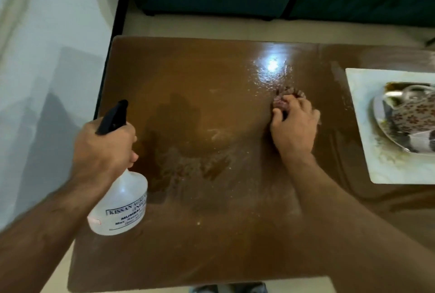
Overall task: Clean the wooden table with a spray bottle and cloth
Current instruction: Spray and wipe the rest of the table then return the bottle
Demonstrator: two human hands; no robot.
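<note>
Cloth [286, 98] bunched under right hand [294, 125] fingers [277, 114] on desk [211, 234]; left hand [103, 149] fingers curl round bottle [122, 203] neck.

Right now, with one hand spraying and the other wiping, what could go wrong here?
1. The right hand wipes with the cloth close to the white tray; a wide stroke could knock it and rattle the metal dish on it.
2. The left hand holds the spray bottle near the table's left edge, so mist may land on the floor.
3. Wet patches could dry streaky if missed.
</note>
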